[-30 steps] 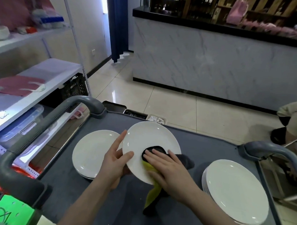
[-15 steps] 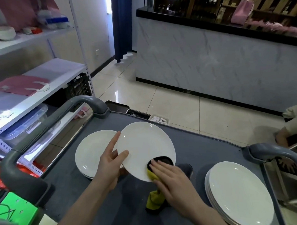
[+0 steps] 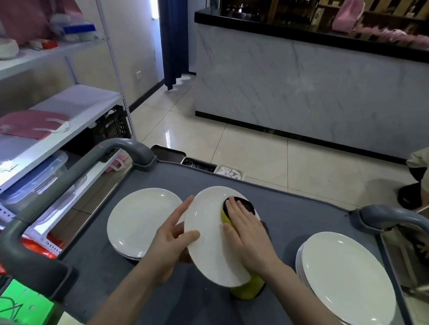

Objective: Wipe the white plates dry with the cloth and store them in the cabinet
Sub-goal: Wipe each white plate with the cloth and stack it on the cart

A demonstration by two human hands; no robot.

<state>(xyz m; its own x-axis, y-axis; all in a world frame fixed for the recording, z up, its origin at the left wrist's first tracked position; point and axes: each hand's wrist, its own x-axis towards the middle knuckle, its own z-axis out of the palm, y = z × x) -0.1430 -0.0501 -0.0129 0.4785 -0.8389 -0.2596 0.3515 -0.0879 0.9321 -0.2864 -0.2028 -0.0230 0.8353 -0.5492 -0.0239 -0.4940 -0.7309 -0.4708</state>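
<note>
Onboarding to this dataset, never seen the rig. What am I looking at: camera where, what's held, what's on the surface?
No machine here: a person's two bare hands, filmed by one wide-angle camera worn on the head, looking forward and down. The left hand has its grip on the edge of a white plate, held tilted over a grey cart. The right hand presses a yellow and black cloth against the plate's face, fingers straight. On the cart, a second plate lies to the left and a stack of plates sits to the right. At the left stand shelves; a marble-look counter is behind.
</note>
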